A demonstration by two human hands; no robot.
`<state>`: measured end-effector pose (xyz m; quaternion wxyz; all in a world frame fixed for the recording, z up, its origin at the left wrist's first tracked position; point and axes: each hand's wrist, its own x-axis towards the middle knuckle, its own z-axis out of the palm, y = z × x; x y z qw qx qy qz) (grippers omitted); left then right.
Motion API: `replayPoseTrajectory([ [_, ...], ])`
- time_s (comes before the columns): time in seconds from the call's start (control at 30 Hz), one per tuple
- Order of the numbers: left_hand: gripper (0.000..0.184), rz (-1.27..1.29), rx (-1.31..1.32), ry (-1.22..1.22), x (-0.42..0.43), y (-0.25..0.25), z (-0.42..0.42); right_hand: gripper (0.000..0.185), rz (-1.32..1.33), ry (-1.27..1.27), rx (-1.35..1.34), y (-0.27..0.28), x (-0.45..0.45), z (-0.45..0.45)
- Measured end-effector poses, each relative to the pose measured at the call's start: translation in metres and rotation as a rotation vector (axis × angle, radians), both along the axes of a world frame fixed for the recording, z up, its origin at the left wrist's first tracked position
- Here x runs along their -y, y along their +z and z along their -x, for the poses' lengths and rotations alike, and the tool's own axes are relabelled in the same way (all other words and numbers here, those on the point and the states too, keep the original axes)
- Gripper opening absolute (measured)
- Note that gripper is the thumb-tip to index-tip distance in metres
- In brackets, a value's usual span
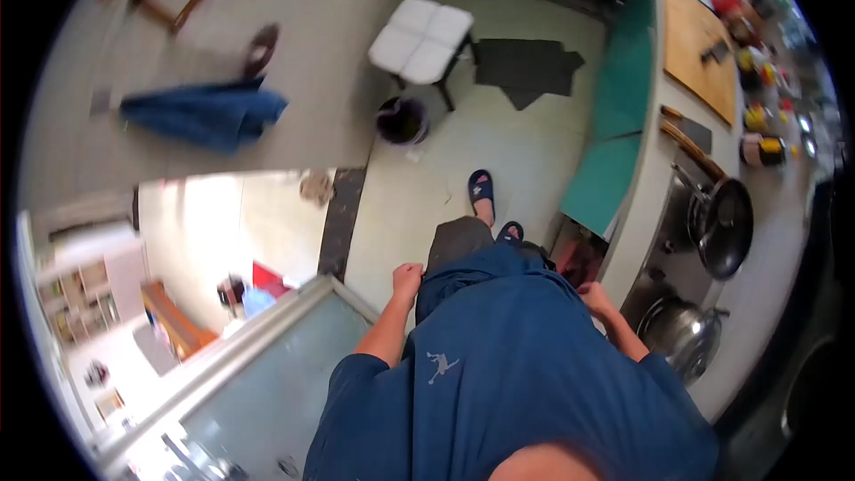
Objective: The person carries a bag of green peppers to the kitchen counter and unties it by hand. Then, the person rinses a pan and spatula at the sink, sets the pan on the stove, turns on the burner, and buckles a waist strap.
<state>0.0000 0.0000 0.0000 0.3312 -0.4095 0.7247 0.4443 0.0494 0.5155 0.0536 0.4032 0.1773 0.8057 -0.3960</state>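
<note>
My left hand (407, 280) is curled closed beside my hip, against the edge of the dark blue shirt (525, 347). Whether it grips the cloth is unclear. On the other side of my waist, my right hand (594, 297) has its fingers bent in at the shirt's hem, and what they hold, if anything, is hidden. Bunched blue cloth (485, 267) crosses my waist between the two hands. Below it show a dark trouser leg (457, 245) and dark slippers (480, 185).
To the right, a counter carries a wok (723, 227), a steel lidded pot (681, 336), a cleaver (690, 132) and a cutting board (697, 49). Ahead stand a white-topped stool (421, 38) and a bin (401, 120). A glass door panel (267, 392) is at left.
</note>
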Motion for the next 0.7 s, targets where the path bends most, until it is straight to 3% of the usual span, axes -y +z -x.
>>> replayPoseTrajectory([
  [0.07, 0.027, 0.054, -0.181, 0.195, -0.030, 0.028, -0.033, 0.022, -0.057, 0.108, -0.026, -0.003, -0.021, 0.049],
  [0.1, 0.027, 0.052, -0.232, 0.245, 0.005, -0.024, -0.054, 0.019, -0.020, 0.015, 0.006, -0.025, 0.006, 0.083],
  [0.17, 0.022, 0.384, -0.443, -0.317, 0.033, -0.071, -0.149, 0.014, 0.059, -0.020, -0.006, -0.017, 0.017, 0.098],
  [0.2, 0.022, 0.404, -0.423, -0.286, 0.033, -0.050, -0.175, 0.014, 0.062, -0.039, 0.007, -0.003, 0.029, 0.107],
  [0.27, 0.026, 0.300, -0.078, 0.146, 0.019, -0.002, -0.199, 0.016, 0.092, -0.095, 0.002, -0.001, 0.040, 0.122],
  [0.37, 0.031, 0.174, 0.019, 0.315, 0.021, 0.025, -0.253, 0.020, 0.051, 0.016, -0.015, 0.001, 0.068, 0.131],
  [0.4, 0.031, 0.174, 0.005, 0.332, 0.022, 0.018, -0.265, 0.025, 0.010, 0.002, -0.067, 0.001, 0.078, 0.127],
  [0.47, 0.029, 0.076, 0.011, 0.650, 0.030, 0.000, -0.280, 0.027, -0.039, 0.076, -0.116, 0.000, 0.098, 0.124],
  [0.6, 0.020, 0.085, -0.019, 0.734, 0.070, 0.032, -0.253, 0.027, -0.041, 0.088, -0.162, -0.004, 0.166, 0.112],
  [0.7, 0.014, -0.098, -0.129, 0.969, 0.126, 0.029, -0.255, 0.027, -0.011, 0.162, -0.127, 0.002, 0.255, 0.119],
])
